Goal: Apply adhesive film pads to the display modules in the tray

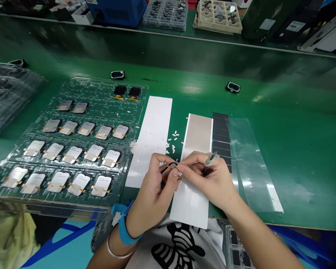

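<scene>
My left hand (159,183) is closed around a small watch screen (172,163), with its black edge and an orange flex strip showing between the fingers. The thumb and fingertips of my right hand (205,173) pinch at the near edge of that same screen. Tucked in my right hand is a slim dark tool (213,156) with a pale wrapping; its kind is unclear. Under the hands lies a white sheet with a grey-beige panel (200,129). Most of the screen's face is hidden by the fingers.
On the left, a clear tray (134,123) carries rows of screens with white backing. A white strip (156,123), small white scraps (173,140), dark adhesive pieces (221,130) and clear film (254,160) surround the hands. Two watch cases (117,75) (233,87) sit farther back.
</scene>
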{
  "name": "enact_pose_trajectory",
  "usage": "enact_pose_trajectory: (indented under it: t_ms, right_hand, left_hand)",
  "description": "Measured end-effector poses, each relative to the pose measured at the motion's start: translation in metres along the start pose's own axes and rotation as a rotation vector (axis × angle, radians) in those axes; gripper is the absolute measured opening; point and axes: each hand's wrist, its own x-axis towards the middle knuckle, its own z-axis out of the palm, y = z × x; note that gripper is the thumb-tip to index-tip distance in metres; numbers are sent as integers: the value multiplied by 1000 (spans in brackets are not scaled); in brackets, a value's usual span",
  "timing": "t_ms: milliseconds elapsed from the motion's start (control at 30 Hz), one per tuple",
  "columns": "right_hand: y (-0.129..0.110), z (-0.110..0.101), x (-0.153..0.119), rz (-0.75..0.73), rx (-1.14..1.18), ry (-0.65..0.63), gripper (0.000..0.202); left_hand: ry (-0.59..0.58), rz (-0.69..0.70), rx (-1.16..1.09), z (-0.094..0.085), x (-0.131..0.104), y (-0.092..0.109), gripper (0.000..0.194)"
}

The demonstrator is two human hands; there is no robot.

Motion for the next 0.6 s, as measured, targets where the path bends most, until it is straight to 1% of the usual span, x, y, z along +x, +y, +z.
enact_pose_trajectory:
  t_ms: [100,267,333,400,467,533,600]
  right_hand:
    - [1,0,2,-9,19,-2,11]
    - [1,0,2,81,0,-44,14]
    - [-1,-3,-1,72,5,-48,12]
    - [-2,-7,-4,-25,-38,-61,9]
    - [-3,-14,-7,-203,-159,-113,20]
    - [0,-22,-9,-376,-306,-174,27]
    - [5,-28,-11,-501,-448,-201,30]
  left_hand:
    - [4,5,29,0,1,0,13]
    - [-10,-18,-5,1,1,2,12]
    - [8,-43,-34,1,0,3,11]
    - [30,-64,-73,0,0,3,11]
    - [34,-64,-122,-1,-1,3,11]
    - [19,-67,-165,-1,-1,5,10]
    - [-3,-76,-194,-1,-1,7,9]
